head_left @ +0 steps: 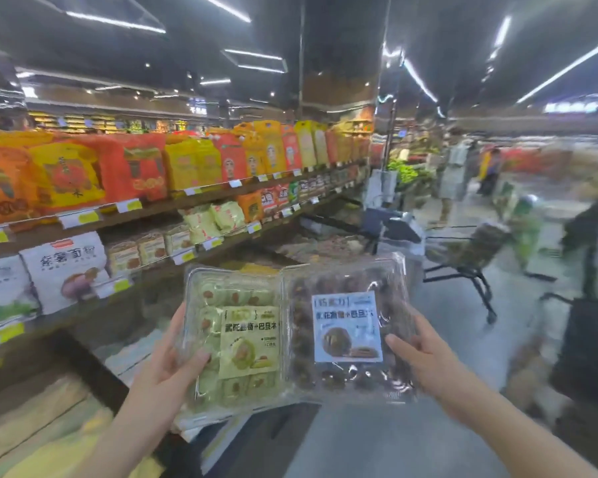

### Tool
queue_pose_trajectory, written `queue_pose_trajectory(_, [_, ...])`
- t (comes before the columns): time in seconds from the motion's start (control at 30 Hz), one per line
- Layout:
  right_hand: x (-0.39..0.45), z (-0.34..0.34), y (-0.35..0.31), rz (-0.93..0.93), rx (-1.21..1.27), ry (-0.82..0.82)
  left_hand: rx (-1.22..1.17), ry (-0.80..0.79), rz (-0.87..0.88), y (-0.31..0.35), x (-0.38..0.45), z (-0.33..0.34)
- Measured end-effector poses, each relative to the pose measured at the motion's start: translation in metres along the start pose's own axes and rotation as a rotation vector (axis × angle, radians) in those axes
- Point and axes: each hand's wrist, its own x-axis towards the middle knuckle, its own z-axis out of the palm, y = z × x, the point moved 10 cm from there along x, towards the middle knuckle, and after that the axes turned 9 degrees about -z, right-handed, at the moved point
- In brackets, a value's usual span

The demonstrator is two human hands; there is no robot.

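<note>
Shoppers (453, 174) blurred, cart (470, 255) smeared, right fingers (419, 330) mostly hidden (behind dark box (346, 376))

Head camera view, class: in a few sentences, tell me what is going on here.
A person stands in a shop aisle, holding up two clear boxes of pastries side by side. The left hand grips the box of green pastries; the right hand grips the box of dark brown pastries. Stocked shelves run along the left, and a trolley stands ahead.

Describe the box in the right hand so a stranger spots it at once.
In the supermarket aisle, right of the snack shelves, the right hand grips the dark box beside the green box. It holds brown pastries under a white label; its neighbour's pastries and label are green.
</note>
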Motion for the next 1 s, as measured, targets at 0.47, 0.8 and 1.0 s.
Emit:
queue_pose_trajectory(0.47, [-0.224,-0.288,0.000,0.083,-0.105,0.397,-0.113,-0.496,0.016,0.020,-0.088,0.329])
queue_pose_trajectory(0.8, [-0.426,-0.516,0.026,0.112,-0.119,0.803,-0.125,-0.757,-0.048,0.011,-0.210,0.587])
queue_pose_trajectory(1.0, [-0.557,-0.619,0.032,0.172,-0.246,0.979,-0.138,-0.931,-0.024,0.029,-0.319,0.724])
